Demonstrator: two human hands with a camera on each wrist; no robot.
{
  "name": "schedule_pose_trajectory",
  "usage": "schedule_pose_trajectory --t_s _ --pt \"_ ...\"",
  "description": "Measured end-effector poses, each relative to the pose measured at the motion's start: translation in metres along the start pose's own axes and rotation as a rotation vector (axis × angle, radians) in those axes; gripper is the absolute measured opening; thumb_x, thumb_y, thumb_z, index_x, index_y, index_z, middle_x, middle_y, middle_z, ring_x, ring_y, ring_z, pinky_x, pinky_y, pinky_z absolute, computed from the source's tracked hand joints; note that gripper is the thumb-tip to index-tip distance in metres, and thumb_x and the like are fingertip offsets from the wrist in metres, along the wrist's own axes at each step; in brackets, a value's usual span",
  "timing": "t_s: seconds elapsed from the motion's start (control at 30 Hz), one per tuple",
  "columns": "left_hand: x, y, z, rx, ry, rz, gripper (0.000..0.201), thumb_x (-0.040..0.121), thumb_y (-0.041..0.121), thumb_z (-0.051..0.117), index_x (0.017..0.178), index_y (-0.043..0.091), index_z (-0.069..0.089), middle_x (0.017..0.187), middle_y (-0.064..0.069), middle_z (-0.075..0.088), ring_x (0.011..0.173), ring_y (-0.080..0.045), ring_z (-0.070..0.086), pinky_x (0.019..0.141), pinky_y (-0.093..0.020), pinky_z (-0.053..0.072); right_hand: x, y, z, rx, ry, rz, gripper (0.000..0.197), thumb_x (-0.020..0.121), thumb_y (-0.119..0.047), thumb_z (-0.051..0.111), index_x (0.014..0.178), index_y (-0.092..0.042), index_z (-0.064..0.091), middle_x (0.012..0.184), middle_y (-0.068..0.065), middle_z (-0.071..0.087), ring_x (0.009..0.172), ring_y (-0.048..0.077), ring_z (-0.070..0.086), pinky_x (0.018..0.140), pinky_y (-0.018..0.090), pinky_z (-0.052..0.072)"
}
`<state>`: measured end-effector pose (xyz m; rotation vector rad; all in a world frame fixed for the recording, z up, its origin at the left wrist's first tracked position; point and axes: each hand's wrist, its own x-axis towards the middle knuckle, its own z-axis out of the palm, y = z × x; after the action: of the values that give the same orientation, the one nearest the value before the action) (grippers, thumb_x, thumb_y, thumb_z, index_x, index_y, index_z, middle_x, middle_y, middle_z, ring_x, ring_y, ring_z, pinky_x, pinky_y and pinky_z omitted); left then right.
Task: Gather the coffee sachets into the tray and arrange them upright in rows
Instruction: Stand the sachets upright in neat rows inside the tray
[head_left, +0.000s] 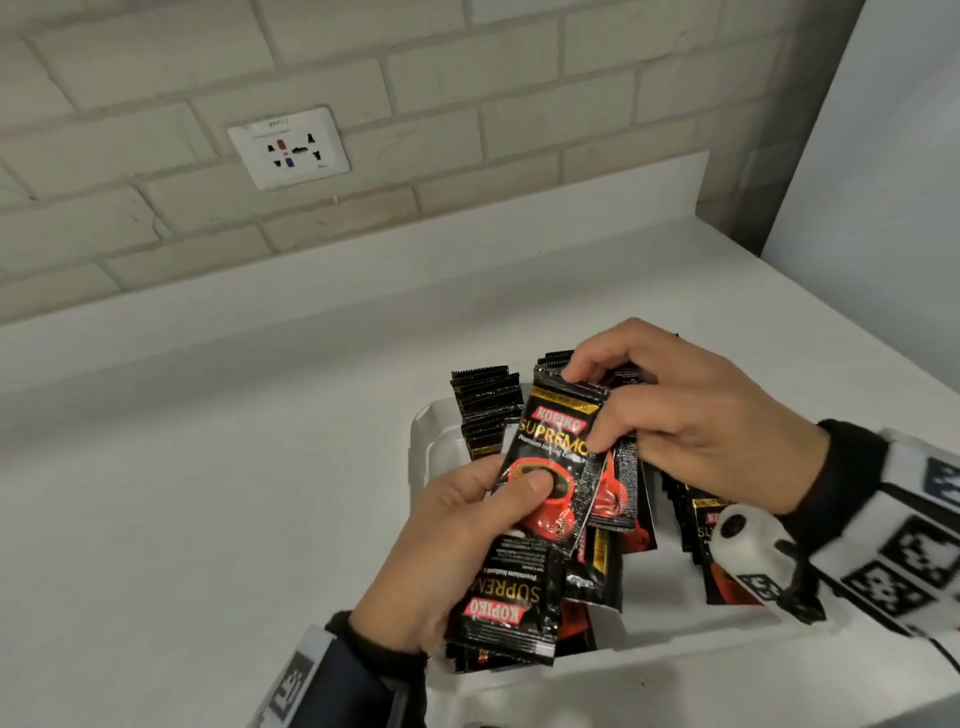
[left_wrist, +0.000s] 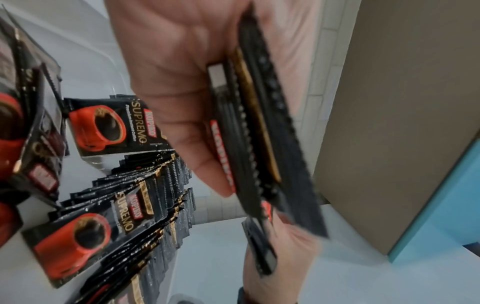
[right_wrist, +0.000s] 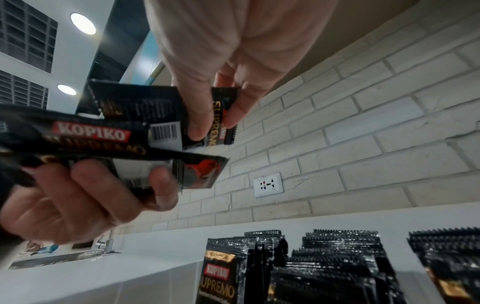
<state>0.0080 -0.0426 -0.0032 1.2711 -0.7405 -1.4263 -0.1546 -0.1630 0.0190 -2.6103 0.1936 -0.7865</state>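
Above a white tray (head_left: 649, 670) on the bench (head_left: 208, 493), the left hand (head_left: 447, 545) grips a mixed-up bundle of coffee sachets (head_left: 506, 608) while the right hand (head_left: 691, 415) pinches the top sachet (head_left: 558, 441). Rows (right_wrist: 337, 257) already stand upright in the tray. Sorting seems underway; next, the pinched sachet likely needs slotting into a row
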Motion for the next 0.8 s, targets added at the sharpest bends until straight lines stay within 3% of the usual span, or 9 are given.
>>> schedule_pose_trajectory --t_s 0.07,0.13,0.27,0.33,0.43,0.5,0.6,0.73,0.8 --pt "-0.004 -0.002 0.000 0.005 -0.010 0.027 0.013 0.070 0.023 0.077 0.080 0.015 0.075 0.081 -0.014 0.072 0.066 -0.022 0.069 0.061 -0.031 0.056 0.001 0.000 0.002 0.010 0.030 0.025 0.035 0.072 -0.002 0.035 0.090 -0.025 0.055 0.118 -0.001 0.040 0.110 0.005 0.043 0.092 0.013 0.041" --pt "-0.002 -0.001 0.000 0.003 0.025 0.054 0.016 0.064 0.023 0.074 0.079 0.015 0.075 0.080 -0.015 0.072 0.065 -0.023 0.069 0.061 -0.031 0.057 -0.001 0.001 0.003 0.055 0.088 0.080 0.039 0.075 -0.005 0.037 0.098 -0.029 0.056 0.122 -0.004 0.042 0.114 0.002 0.047 0.097 0.015 0.039" --pt "-0.003 0.000 -0.003 0.104 0.142 0.154 0.014 0.063 0.025 0.068 0.075 0.021 0.075 0.079 -0.010 0.074 0.065 -0.021 0.070 0.059 -0.030 0.057 0.000 0.002 -0.007 0.369 0.237 0.371 0.042 0.085 -0.011 0.047 0.105 -0.048 0.054 0.122 -0.019 0.050 0.114 0.002 0.052 0.096 0.022 0.045" --pt "-0.003 0.000 -0.004 0.205 0.192 0.225 0.015 0.064 0.027 0.067 0.077 0.022 0.074 0.080 -0.005 0.074 0.068 -0.021 0.070 0.060 -0.029 0.056 0.006 -0.003 -0.016 0.407 0.189 0.478 0.030 0.085 -0.025 0.063 0.106 -0.043 0.052 0.116 -0.017 0.058 0.110 -0.001 0.055 0.094 0.026 0.047" --pt "-0.001 0.004 -0.005 0.317 0.251 0.321 0.012 0.072 0.022 0.067 0.083 0.024 0.071 0.079 0.003 0.074 0.067 -0.015 0.070 0.057 -0.022 0.054 0.023 -0.015 -0.022 0.279 -0.074 0.544 0.059 0.063 -0.060 0.061 0.118 -0.045 0.045 0.122 -0.020 0.054 0.109 -0.007 0.050 0.092 0.018 0.045" --pt "-0.001 0.010 -0.008 0.423 0.283 0.391 0.014 0.076 0.019 0.067 0.086 0.028 0.069 0.080 0.007 0.074 0.068 -0.012 0.070 0.060 -0.022 0.054 0.037 -0.022 -0.018 0.149 -0.161 0.521 0.070 0.067 -0.056 0.061 0.131 -0.037 0.041 0.124 -0.023 0.048 0.097 -0.012 0.050 0.087 0.005 0.039" --pt "0.000 0.023 -0.015 0.502 0.344 0.460 0.016 0.074 0.019 0.069 0.085 0.031 0.067 0.081 0.003 0.073 0.072 -0.011 0.070 0.063 -0.022 0.055 0.058 -0.026 -0.012 0.068 -0.054 0.471 0.050 0.079 -0.036 0.066 0.126 -0.028 0.050 0.105 -0.022 0.048 0.079 -0.017 0.045 0.074 -0.006 0.032" --pt "0.001 0.033 -0.024 0.570 0.428 0.522 0.017 0.075 0.018 0.070 0.083 0.031 0.064 0.085 0.004 0.070 0.067 -0.003 0.067 0.059 -0.014 0.052 0.076 -0.032 -0.006 0.021 -0.012 0.453 0.026 0.082 -0.026 0.066 0.108 -0.023 0.060 0.100 -0.010 0.062 0.086 0.003 0.056 0.073 0.006 0.039" --pt "0.001 0.032 -0.026 0.593 0.450 0.508 0.018 0.073 0.022 0.071 0.083 0.034 0.063 0.086 0.004 0.070 0.069 -0.005 0.067 0.065 -0.019 0.053 0.079 -0.033 -0.005 0.033 -0.052 0.462 0.019 0.084 -0.023 0.064 0.100 -0.026 0.057 0.102 -0.006 0.064 0.089 0.008 0.058 0.075 0.015 0.044"
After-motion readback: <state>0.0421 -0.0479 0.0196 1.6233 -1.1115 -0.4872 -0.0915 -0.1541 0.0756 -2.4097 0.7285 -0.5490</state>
